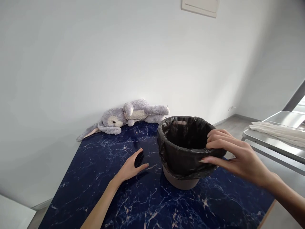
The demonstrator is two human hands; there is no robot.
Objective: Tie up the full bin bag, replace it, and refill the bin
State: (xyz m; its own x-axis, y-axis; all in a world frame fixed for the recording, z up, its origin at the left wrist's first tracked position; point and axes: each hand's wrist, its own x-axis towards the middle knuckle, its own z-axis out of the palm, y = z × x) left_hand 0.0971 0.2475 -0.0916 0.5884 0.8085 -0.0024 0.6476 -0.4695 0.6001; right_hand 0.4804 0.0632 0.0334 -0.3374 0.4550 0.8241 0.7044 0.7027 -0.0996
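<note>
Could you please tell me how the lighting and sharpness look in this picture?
Head view: the wall is brighter toward the middle than at the left edge; head view: pale glare on the side table at right; head view: deep shadow inside the black liner; head view: left hand and right hand show no obvious motion blur.

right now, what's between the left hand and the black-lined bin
In the head view, only a stretch of blue marbled tabletop shows between the left hand and the black-lined bin.
</note>
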